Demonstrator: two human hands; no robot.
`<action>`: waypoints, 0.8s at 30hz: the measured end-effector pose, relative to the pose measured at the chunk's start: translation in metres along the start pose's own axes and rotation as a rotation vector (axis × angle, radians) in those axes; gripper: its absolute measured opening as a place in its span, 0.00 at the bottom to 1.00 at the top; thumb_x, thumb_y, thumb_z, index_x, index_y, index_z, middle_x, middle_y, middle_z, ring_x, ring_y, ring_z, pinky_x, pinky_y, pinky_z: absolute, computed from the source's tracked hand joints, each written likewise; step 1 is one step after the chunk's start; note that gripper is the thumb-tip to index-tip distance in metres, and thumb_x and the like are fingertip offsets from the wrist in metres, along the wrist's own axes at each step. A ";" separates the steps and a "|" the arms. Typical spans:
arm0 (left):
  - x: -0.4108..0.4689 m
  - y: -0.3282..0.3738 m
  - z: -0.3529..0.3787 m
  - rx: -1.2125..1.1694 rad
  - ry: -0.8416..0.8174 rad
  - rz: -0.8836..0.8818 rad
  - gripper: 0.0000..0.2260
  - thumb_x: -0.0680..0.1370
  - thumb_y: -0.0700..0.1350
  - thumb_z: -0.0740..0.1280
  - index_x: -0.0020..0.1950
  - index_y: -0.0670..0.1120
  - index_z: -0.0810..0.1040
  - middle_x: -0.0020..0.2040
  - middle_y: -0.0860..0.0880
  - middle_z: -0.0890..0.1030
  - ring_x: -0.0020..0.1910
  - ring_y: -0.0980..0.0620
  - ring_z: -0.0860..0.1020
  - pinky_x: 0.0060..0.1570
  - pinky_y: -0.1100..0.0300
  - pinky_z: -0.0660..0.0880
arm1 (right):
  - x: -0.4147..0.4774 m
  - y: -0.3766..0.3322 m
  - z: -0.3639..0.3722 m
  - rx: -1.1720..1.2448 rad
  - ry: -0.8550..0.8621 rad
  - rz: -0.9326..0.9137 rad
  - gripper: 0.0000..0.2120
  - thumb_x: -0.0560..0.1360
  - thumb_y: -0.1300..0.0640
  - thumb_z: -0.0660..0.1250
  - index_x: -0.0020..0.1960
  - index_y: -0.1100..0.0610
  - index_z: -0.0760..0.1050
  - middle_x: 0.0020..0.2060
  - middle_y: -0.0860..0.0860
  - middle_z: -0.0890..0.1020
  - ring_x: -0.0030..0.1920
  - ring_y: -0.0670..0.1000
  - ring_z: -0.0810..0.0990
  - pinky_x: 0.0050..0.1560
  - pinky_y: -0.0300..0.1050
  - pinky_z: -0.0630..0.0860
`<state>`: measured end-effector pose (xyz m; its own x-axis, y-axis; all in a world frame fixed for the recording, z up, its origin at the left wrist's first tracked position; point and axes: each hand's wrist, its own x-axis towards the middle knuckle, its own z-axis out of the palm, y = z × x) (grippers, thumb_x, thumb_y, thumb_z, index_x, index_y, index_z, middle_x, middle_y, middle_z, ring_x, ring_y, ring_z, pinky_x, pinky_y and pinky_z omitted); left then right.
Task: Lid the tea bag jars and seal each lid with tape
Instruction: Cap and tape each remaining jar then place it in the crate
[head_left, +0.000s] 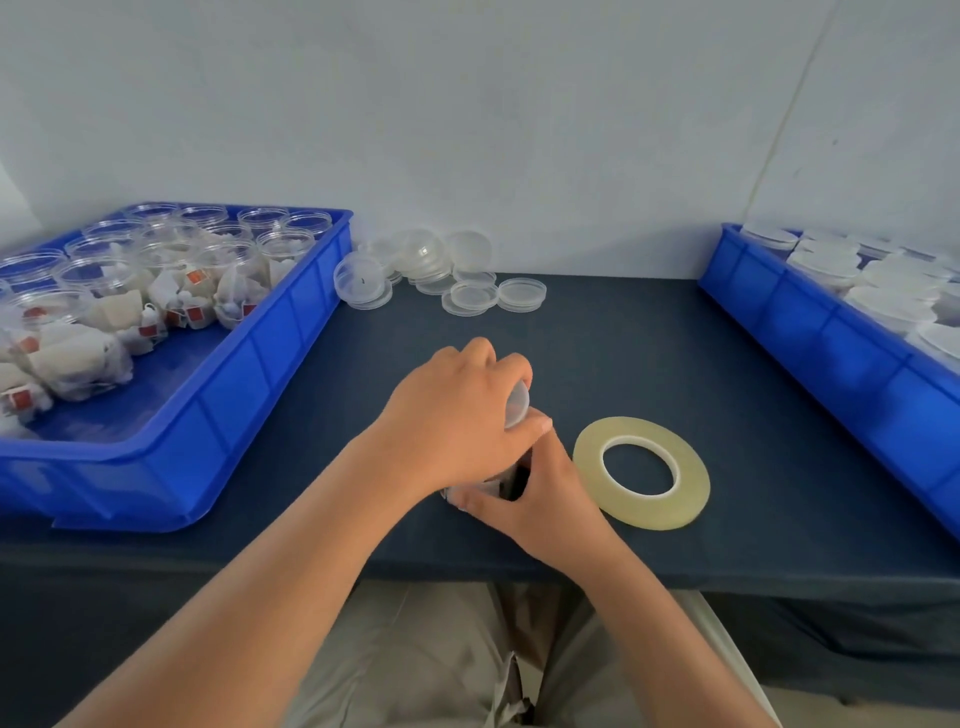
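- Khaki trousers (415, 649) fill the near edge, below the dark surface (623, 353)
- Left tray (260, 374), blue, carries open jars (104, 275) and loose tea bags (78, 358); right tray (831, 353), also blue, shows pale round tops
- Left grip (452, 421) curls over a clear lid (518, 402) on the jar (485, 488) mid-surface; right grip (545, 493) clasps the jar's lower side
- Tape roll (691, 499) lies flat just right of both grips
- Spare lids (467, 291) sit by the wall

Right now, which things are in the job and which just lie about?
In use: left hand, lid, right hand, jar; tape beside them.
Lying by: loose lids, left bin of open jars, right bin of lidded jars.
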<state>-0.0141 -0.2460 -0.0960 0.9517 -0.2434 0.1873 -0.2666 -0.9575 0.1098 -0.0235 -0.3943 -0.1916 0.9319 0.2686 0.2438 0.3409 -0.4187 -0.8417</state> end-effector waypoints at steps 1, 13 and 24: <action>0.000 0.001 0.002 0.006 0.019 -0.001 0.20 0.80 0.69 0.59 0.66 0.60 0.71 0.59 0.53 0.73 0.54 0.50 0.73 0.47 0.55 0.72 | 0.003 -0.001 0.004 0.020 0.004 0.017 0.40 0.64 0.33 0.81 0.68 0.35 0.63 0.57 0.33 0.78 0.59 0.39 0.80 0.53 0.37 0.82; 0.006 -0.009 -0.006 -0.092 -0.051 0.041 0.14 0.79 0.68 0.59 0.60 0.64 0.74 0.54 0.57 0.76 0.48 0.52 0.77 0.42 0.59 0.68 | 0.012 -0.006 0.017 0.033 0.051 0.050 0.39 0.62 0.30 0.77 0.67 0.39 0.66 0.53 0.32 0.82 0.55 0.37 0.82 0.50 0.41 0.84; -0.005 0.006 0.009 0.151 0.080 0.033 0.22 0.81 0.71 0.55 0.65 0.57 0.71 0.56 0.52 0.74 0.52 0.48 0.74 0.43 0.54 0.72 | 0.020 0.000 0.020 -0.185 0.007 0.029 0.31 0.66 0.46 0.79 0.65 0.45 0.70 0.45 0.36 0.78 0.44 0.41 0.81 0.36 0.38 0.78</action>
<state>-0.0190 -0.2515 -0.1055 0.9260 -0.2680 0.2659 -0.2660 -0.9630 -0.0441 -0.0069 -0.3719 -0.1964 0.9422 0.2483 0.2249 0.3305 -0.5785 -0.7458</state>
